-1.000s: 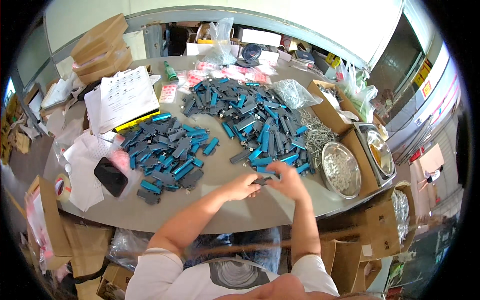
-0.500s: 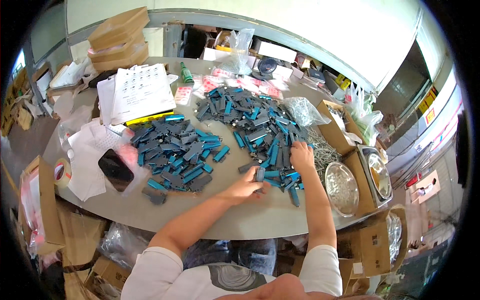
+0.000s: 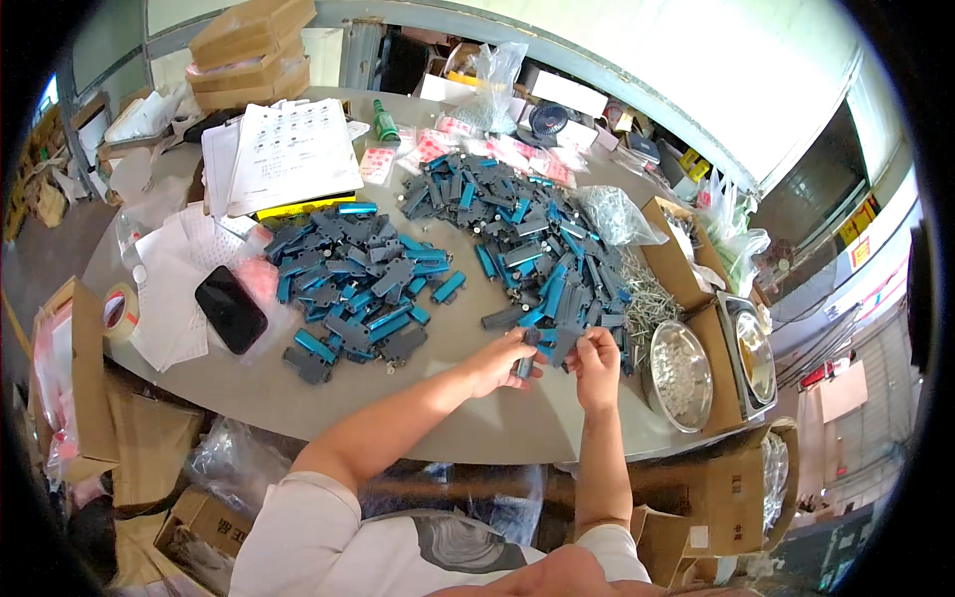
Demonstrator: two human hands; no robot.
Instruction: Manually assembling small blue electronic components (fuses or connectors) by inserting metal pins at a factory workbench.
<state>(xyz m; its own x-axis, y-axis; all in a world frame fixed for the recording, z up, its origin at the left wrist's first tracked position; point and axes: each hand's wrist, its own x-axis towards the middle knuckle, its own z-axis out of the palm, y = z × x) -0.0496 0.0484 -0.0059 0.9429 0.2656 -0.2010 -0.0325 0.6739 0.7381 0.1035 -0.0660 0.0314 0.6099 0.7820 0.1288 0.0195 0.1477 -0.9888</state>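
My left hand (image 3: 494, 366) is closed round a small dark grey plastic part (image 3: 528, 350), held upright near the front of the table. Beside it, my right hand (image 3: 598, 370) pinches a flat dark grey piece (image 3: 565, 341) between thumb and fingers. The two pieces are close together, and I cannot tell whether they touch. Just beyond my hands spreads a large pile of grey and blue plastic parts (image 3: 542, 239). Another pile of such parts (image 3: 348, 269) lies to the left of my hands.
At the right are loose metal pins (image 3: 649, 298), a clear bowl of small whitish pieces (image 3: 681, 376), a metal tray (image 3: 751, 348) and an open cardboard box (image 3: 674, 264). Leftward lie a black phone (image 3: 231, 309), papers (image 3: 288, 159) and a tape roll (image 3: 119, 310). A green bottle (image 3: 384, 121) stands behind.
My right hand has come back from the right pile toward my left hand, now with a flat grey piece in it. My left hand keeps its part. The view has shifted slightly.
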